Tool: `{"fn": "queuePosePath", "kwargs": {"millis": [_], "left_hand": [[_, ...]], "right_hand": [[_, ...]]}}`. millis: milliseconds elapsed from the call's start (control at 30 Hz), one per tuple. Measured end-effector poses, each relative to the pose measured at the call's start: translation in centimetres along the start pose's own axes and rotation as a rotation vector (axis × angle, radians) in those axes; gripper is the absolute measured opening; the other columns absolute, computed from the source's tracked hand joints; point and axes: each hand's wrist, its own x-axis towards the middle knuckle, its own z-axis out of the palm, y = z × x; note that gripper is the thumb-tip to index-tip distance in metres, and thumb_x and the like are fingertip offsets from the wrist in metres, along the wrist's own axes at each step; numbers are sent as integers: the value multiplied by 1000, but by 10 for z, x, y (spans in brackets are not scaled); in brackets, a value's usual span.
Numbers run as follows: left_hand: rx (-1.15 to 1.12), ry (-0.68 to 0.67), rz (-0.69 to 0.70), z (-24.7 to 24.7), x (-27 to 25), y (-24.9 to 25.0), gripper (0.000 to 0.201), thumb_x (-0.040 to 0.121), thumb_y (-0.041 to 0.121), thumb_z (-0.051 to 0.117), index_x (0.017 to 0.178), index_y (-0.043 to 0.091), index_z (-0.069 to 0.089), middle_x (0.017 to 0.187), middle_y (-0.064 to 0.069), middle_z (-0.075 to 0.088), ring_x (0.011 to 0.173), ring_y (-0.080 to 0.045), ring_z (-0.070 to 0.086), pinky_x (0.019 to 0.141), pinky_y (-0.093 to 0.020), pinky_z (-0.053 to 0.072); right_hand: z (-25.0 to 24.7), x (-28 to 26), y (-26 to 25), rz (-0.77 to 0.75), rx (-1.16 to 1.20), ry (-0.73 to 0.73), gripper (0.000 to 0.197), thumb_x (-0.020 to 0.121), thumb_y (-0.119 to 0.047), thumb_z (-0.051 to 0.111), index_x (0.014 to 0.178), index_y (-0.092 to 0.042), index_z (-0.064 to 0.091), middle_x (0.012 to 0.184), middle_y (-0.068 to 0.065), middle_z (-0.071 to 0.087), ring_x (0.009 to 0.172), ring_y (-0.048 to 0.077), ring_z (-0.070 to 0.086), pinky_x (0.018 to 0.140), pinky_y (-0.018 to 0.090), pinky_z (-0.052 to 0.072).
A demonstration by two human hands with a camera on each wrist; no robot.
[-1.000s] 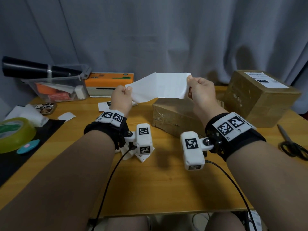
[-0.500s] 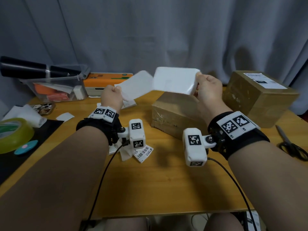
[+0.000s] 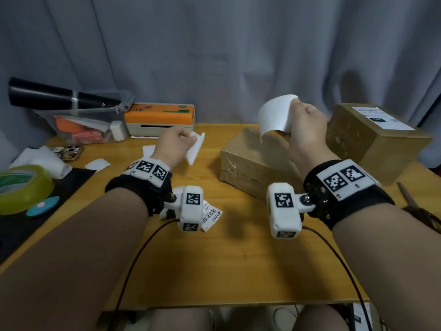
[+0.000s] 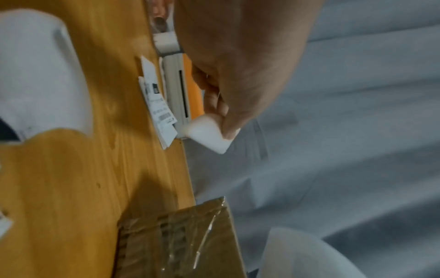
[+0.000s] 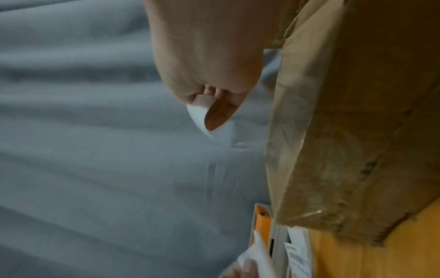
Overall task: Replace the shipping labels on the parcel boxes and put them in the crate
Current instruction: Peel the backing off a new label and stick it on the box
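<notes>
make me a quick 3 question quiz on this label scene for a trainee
1. True or false: the right hand holds a curled white sheet.
2. Which box already carries a printed label: A, the near box, or B, the far right box?
3. Fill in: the scissors lie at the table's ___ edge.

Key: 1 true; 2 B; 3 right.
</notes>
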Motion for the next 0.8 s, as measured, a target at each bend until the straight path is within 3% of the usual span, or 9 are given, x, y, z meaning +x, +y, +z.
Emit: {"fn": "queuePosePath", "kwargs": {"millis": [133,233,300,400,500,567,633,700,800], "left_hand": [[288,-192,27,-8,-8,5,14,86,23,60,73,25,56,86,6,61,98,-23,59,95,-42,45],[462,-524,-19,-8,-24,4,12,84,27,65,75,19,62,82,4,63,88,-23,62,86,-38,50],[460,-613,-79,-4,-35,-1,24,85,36,65,81,13,64,81,-2,66,77,-19,58,78,-34,49],[328,-533,-76,-3,-45,-2,32,88,39,61,89,6,64,86,-5,71,80,-18,62,85,-36,49],[238,-361,38,-10,-45,10,29,89,37,60,85,9,64,87,-4,67,83,-20,60,78,-33,48],[142,-238,146,-14,-43,29,25,88,38,60,86,13,62,86,-1,61,81,-15,56,76,-30,45],[32,-132,273,-16,-43,54,26,87,36,63,96,12,60,91,1,56,77,-6,50,75,-22,43],[-12,-78,404,-15,-47,81,38,83,37,67,109,12,54,100,1,49,78,0,45,75,-13,39],[76,-119,573,-9,-54,116,60,72,53,71,116,25,42,111,7,40,97,-7,43,90,-25,36]], "right_hand": [[0,-9,-1,53,-17,-38,15,91,-30,51,82,-23,60,101,6,61,104,27,57,90,44,51],[-1,-18,-2,75,10,-48,14,89,-29,54,78,-23,59,103,8,63,104,30,59,87,46,53],[-2,-24,-1,72,15,-63,14,91,-28,53,79,-22,58,99,6,62,98,26,58,79,40,53],[-6,-32,-1,70,27,-74,13,91,-27,52,82,-21,59,100,3,60,97,23,56,75,38,54],[-8,-36,-7,76,32,-69,13,91,-27,53,82,-20,60,93,1,59,94,22,55,78,39,53],[-10,-36,-15,75,42,-62,16,91,-26,54,76,-22,58,84,-1,57,83,19,54,78,38,52],[-12,-35,-24,69,71,-57,18,91,-24,54,74,-21,56,79,-2,53,76,17,51,76,36,50],[-13,-34,-32,55,113,-31,18,91,-21,55,74,-16,55,76,-3,50,72,14,48,76,33,47],[-14,-32,-42,16,131,10,15,89,-18,56,77,-11,52,68,-1,42,74,19,42,65,27,38]]}}
